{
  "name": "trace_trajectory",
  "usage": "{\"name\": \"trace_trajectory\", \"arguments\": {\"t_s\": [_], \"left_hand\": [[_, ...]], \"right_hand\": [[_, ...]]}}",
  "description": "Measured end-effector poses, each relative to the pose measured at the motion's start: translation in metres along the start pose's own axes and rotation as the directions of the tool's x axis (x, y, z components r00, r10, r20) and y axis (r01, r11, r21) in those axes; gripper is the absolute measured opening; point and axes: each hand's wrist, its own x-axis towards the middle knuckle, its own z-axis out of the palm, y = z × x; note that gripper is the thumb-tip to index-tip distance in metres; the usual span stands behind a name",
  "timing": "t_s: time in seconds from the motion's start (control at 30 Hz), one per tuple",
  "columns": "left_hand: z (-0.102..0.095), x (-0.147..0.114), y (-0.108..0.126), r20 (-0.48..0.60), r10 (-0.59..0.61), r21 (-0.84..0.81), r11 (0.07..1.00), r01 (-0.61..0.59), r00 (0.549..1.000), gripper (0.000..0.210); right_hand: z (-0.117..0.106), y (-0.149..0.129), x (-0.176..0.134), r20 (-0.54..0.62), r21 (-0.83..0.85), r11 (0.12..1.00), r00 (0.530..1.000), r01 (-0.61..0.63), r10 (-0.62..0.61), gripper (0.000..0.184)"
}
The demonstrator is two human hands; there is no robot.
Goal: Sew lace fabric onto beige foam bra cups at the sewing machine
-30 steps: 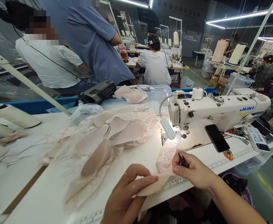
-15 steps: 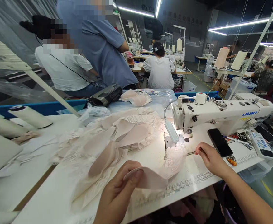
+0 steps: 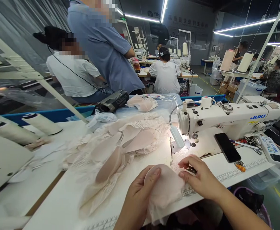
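My left hand (image 3: 140,188) pinches a pale pink bra cup (image 3: 165,185) between thumb and fingers at its upper left edge. The cup's rounded face is turned up towards me, and thin fabric hangs below it past the table edge. My right hand (image 3: 199,177) is at the cup's right side, fingers curled round dark metal thread snips (image 3: 192,170), mostly hidden in the palm. Its thumb and fingertips are beside pink lace (image 3: 177,159) that lies near the needle area of the white sewing machine (image 3: 226,118). A small lamp (image 3: 177,136) lights that spot.
A heap of bra cups and lace (image 3: 120,147) covers the table to the left. Right of my hands lie a black phone (image 3: 227,147) and an orange-handled item (image 3: 240,166). Thread cones (image 3: 42,124) stand at the left. Several people are at or near other workstations beyond.
My right hand has moved left from beside the machine to the cup. My left hand has shifted right, and the cup has turned from edge-on to face up. The view has shifted slightly.
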Motion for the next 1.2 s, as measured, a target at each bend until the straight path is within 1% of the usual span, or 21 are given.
{"name": "trace_trajectory", "arguments": {"t_s": [0.07, 0.13, 0.27, 0.33, 0.37, 0.43, 0.5, 0.53, 0.57, 0.63, 0.7, 0.73, 0.8, 0.87, 0.9, 0.97, 1.0, 1.07, 1.1, 1.13, 1.2], "left_hand": [[0.003, -0.002, 0.001, -0.034, 0.027, 0.033, 0.999, -0.026, 0.999, 0.048], [0.005, -0.005, 0.002, -0.041, 0.054, 0.076, 0.996, -0.050, 0.998, 0.048], [0.005, -0.004, 0.000, 0.011, 0.112, 0.199, 0.974, -0.112, 0.994, 0.045], [0.003, -0.003, -0.002, 0.025, 0.155, 0.279, 0.948, -0.156, 0.988, 0.044], [0.003, -0.002, -0.003, 0.029, 0.171, 0.313, 0.934, -0.171, 0.985, 0.044], [0.001, -0.001, -0.004, 0.037, 0.188, 0.364, 0.912, -0.188, 0.982, 0.044], [0.001, -0.001, -0.004, 0.040, 0.199, 0.388, 0.900, -0.199, 0.979, 0.043], [0.001, -0.001, -0.003, 0.039, 0.205, 0.397, 0.895, -0.204, 0.978, 0.043], [0.002, -0.001, -0.003, 0.038, 0.210, 0.404, 0.891, -0.207, 0.977, 0.043], [0.002, -0.001, -0.002, 0.041, 0.208, 0.411, 0.888, -0.206, 0.977, 0.042], [0.004, -0.002, -0.001, 0.057, 0.207, 0.425, 0.880, -0.212, 0.977, 0.040], [0.005, -0.002, 0.000, 0.067, 0.220, 0.438, 0.870, -0.226, 0.973, 0.039], [0.006, -0.003, 0.001, 0.081, 0.258, 0.473, 0.840, -0.265, 0.963, 0.037], [0.007, -0.004, 0.001, 0.085, 0.285, 0.503, 0.815, -0.287, 0.955, 0.037], [0.008, -0.004, 0.001, 0.083, 0.287, 0.511, 0.810, -0.288, 0.954, 0.037], [0.007, -0.004, 0.002, 0.073, 0.292, 0.522, 0.803, -0.286, 0.954, 0.038], [0.007, -0.004, 0.002, 0.068, 0.295, 0.529, 0.799, -0.285, 0.953, 0.038], [0.006, -0.003, 0.003, 0.062, 0.293, 0.537, 0.796, -0.279, 0.954, 0.040], [0.006, -0.002, 0.003, 0.061, 0.285, 0.537, 0.799, -0.272, 0.957, 0.040], [0.006, -0.001, 0.003, 0.063, 0.272, 0.532, 0.805, -0.263, 0.960, 0.041], [0.006, 0.000, 0.002, 0.067, 0.249, 0.517, 0.820, -0.247, 0.966, 0.042]], "right_hand": [[-0.005, -0.010, 0.000, -0.021, -0.095, 0.988, 0.992, 0.118, -0.121, 0.014], [-0.005, -0.020, 0.000, -0.008, -0.190, 0.966, 0.984, 0.175, -0.179, 0.012], [0.006, -0.025, 0.000, 0.055, -0.334, 0.925, 0.983, 0.182, -0.174, 0.019], [0.010, -0.022, 0.002, 0.046, -0.328, 0.935, 0.991, 0.131, -0.123, 0.020], [0.011, -0.020, 0.004, 0.032, -0.288, 0.954, 0.996, 0.086, -0.080, 0.018], [0.009, -0.016, 0.007, 0.000, -0.154, 0.987, 0.999, -0.043, 0.044, 0.016], [0.003, -0.015, 0.009, -0.025, -0.018, 0.984, 0.984, -0.178, 0.178, 0.016], [0.000, -0.015, 0.010, -0.035, 0.023, 0.976, 0.976, -0.216, 0.217, 0.017], [-0.003, -0.016, 0.009, -0.040, 0.040, 0.974, 0.973, -0.224, 0.225, 0.016], [-0.006, -0.018, 0.007, -0.019, 0.007, 0.987, 0.987, -0.162, 0.162, 0.011], [-0.004, -0.022, 0.003, 0.019, -0.088, 0.995, 0.998, -0.050, 0.052, 0.008], [-0.002, -0.022, 0.001, 0.030, -0.150, 0.989, 1.000, 0.001, 0.004, 0.011], [0.005, -0.021, 0.000, 0.015, -0.261, 0.963, 0.997, 0.072, -0.071, 0.017], [0.010, -0.016, 0.001, -0.043, -0.283, 0.956, 0.994, 0.083, -0.099, 0.017], [0.012, -0.012, 0.002, -0.092, -0.244, 0.968, 0.993, 0.053, -0.077, 0.015], [0.013, -0.003, 0.005, -0.182, -0.074, 0.995, 0.982, -0.065, 0.051, 0.009], [0.013, 0.001, 0.006, -0.199, 0.031, 0.990, 0.970, -0.135, 0.138, 0.007], [0.011, 0.006, 0.006, -0.168, 0.218, 0.948, 0.948, -0.233, 0.272, 0.005], [0.010, 0.006, 0.006, -0.136, 0.276, 0.931, 0.949, -0.238, 0.283, 0.007], [0.009, 0.005, 0.004, -0.110, 0.302, 0.930, 0.961, -0.210, 0.253, 0.009], [0.005, 0.000, 0.001, -0.072, 0.297, 0.950, 0.990, -0.093, 0.120, 0.012]]}}
